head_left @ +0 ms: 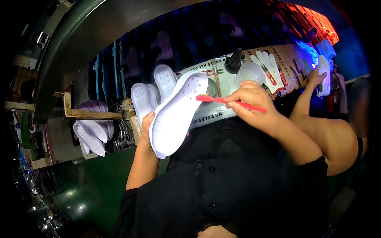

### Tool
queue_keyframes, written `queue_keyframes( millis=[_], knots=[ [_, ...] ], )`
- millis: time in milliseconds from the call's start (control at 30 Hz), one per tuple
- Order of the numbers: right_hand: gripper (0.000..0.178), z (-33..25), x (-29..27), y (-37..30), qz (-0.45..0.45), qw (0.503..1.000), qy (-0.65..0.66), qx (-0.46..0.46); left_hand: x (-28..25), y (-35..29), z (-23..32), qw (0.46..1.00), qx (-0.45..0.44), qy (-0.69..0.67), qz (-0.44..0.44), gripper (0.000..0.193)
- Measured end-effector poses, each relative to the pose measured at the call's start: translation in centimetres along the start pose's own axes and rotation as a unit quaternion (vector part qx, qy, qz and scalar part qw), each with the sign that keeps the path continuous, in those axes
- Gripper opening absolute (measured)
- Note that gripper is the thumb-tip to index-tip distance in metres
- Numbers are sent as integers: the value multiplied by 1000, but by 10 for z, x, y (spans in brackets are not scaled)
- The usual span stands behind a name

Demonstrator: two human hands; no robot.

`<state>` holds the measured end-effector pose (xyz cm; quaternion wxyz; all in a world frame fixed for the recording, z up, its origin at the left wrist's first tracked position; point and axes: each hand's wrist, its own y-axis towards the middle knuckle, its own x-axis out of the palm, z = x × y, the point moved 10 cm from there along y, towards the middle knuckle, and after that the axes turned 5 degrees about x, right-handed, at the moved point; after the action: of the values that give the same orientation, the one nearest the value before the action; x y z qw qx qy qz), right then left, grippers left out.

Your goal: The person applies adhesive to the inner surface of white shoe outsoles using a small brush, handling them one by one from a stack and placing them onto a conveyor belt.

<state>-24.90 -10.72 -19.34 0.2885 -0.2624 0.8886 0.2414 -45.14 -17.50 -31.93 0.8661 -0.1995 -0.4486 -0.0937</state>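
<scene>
A white shoe sole (174, 119) with small holes near its toe is tilted up in front of me. My left hand (147, 126) grips its left edge, the fingers hidden behind it. Pinched in my right hand (252, 104) is a red-handled toothbrush (244, 104), its head at the sole's right rim near the toe. Behind the sole, more white soles (141, 99) stand on the bench. Just beyond my right hand are a translucent white bowl (251, 72) and a black cone-shaped object (234, 61).
White gloves (268, 65) and red-handled snips (270, 77) lie on the cardboard-covered bench (287, 59). At left, several soles (93, 133) are stacked by a wooden frame (93, 115). On the right, a co-worker's hand (316, 76) holds a white shoe (324, 75). A dark metal beam (75, 35) arches overhead.
</scene>
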Motion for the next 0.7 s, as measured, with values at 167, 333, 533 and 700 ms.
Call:
queue_keyframes(
  millis=[167,333,533,700],
  knots=[
    [9,-29,19,-13,55,995,60,-65,-3,-1,19,988,89,92,89,88],
    [11,-32,15,-25,82,990,91,-66,4,-2,43,965,165,114,172,60],
    [15,22,-63,-57,296,903,305,65,97,5,56,979,90,-2,-182,79],
    [17,80,-117,-135,373,882,226,179,163,85,19,981,8,61,-186,80]
  ],
)
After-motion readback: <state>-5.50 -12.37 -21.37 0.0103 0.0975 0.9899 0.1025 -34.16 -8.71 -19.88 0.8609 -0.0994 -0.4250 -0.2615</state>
